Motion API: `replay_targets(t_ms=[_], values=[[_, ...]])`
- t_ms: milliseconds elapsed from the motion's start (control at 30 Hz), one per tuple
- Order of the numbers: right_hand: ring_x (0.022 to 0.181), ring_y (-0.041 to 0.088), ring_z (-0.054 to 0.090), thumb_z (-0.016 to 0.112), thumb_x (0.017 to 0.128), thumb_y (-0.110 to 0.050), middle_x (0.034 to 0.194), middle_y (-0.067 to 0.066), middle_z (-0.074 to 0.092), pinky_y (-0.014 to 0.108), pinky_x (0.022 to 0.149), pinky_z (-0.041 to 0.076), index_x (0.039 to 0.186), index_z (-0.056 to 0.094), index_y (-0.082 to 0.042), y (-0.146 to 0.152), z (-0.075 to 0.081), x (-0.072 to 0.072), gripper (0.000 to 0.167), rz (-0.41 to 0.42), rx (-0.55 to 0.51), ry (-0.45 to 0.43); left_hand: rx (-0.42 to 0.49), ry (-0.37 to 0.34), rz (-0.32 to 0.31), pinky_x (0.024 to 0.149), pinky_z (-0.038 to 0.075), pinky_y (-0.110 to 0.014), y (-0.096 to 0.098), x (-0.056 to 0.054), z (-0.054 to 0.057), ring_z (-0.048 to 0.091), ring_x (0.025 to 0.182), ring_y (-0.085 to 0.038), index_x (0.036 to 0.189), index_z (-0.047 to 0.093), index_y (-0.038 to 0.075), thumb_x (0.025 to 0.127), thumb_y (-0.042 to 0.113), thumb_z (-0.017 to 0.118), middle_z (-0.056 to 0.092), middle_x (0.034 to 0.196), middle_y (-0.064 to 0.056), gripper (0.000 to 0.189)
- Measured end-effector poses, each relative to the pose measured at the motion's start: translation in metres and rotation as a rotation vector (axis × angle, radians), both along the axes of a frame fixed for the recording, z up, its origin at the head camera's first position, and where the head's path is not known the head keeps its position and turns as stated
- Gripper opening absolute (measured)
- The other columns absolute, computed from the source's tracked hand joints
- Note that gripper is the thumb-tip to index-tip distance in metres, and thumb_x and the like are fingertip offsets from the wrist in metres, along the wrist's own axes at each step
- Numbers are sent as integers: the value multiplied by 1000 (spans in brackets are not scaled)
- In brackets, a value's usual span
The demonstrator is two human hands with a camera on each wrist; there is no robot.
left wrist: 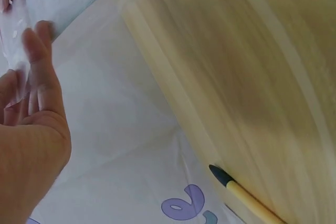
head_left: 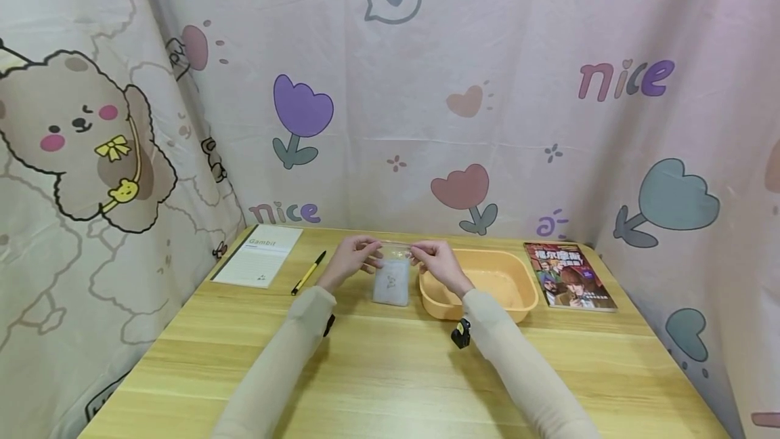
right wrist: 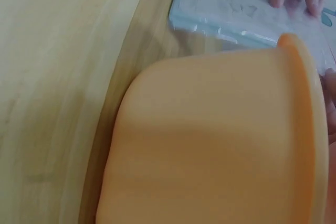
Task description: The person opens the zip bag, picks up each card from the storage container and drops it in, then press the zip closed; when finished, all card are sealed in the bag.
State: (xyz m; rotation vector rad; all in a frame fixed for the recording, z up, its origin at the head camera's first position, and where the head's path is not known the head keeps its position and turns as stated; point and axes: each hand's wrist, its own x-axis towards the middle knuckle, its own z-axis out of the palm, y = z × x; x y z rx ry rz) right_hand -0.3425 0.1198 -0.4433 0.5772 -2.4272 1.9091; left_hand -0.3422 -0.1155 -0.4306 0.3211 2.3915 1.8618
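Note:
A clear plastic bag (head_left: 391,282) with a pale, flat packet inside hangs upright between my two hands, just left of the orange basin. My left hand (head_left: 350,261) pinches its upper left corner. The upper right corner is pinched by my right hand (head_left: 440,264), whose wrist is over the basin's left side. In the left wrist view, the left hand (left wrist: 42,114) has thumb and fingers at the bag's transparent edge (left wrist: 14,35). From the right wrist, the bag's lower part (right wrist: 226,11) shows pale blue edges, while the right hand (right wrist: 329,98) is mostly cut off.
An orange plastic basin (head_left: 529,300) stands right of the bag. Farther right lies a colourful book (head_left: 571,276). To the left are a yellow and black pen (head_left: 309,273) and a white notebook (head_left: 258,257). A printed curtain (head_left: 390,120) hangs behind the wooden table (head_left: 390,371).

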Motion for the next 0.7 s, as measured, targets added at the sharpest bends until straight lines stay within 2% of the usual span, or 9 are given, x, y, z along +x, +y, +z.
replay_targets(t_ms=[167,233,367,500,700], values=[[96,43,66,56,100,-10,111,33,66,52,77,60,120,63,11,7,-4,-2,30,28,-37,-14,-25,-23,38,66,63,-33,-2,-6,-4,73,77,-23,115,67,2,101,22,56,72,101,-20,26],[97,44,65,55,100,-11,111,31,67,57,80,58,122,61,12,9,-6,-1,32,33,-43,-21,-38,-38,43,65,63,-32,-3,-9,-7,73,76,-22,116,66,1,101,20,55,72,101,-21,26],[91,35,68,57,100,-12,103,21,73,47,76,62,121,64,9,14,-8,0,30,4,-24,-22,-65,-55,23,64,63,-32,-6,-16,-15,73,74,-23,118,63,-5,102,17,53,71,98,-20,29],[86,22,69,58,99,-11,103,24,71,35,70,62,117,67,5,19,-9,4,26,-22,9,-23,-106,-72,-5,64,63,-31,-9,-24,-21,72,72,-23,118,62,-8,102,16,52,70,95,-20,30],[84,18,68,58,99,-11,102,24,71,34,69,61,116,66,7,28,-9,11,26,-54,32,-18,-172,-106,-35,65,62,-31,-12,-31,-28,71,72,-23,113,64,-6,102,15,52,71,93,-18,27]])
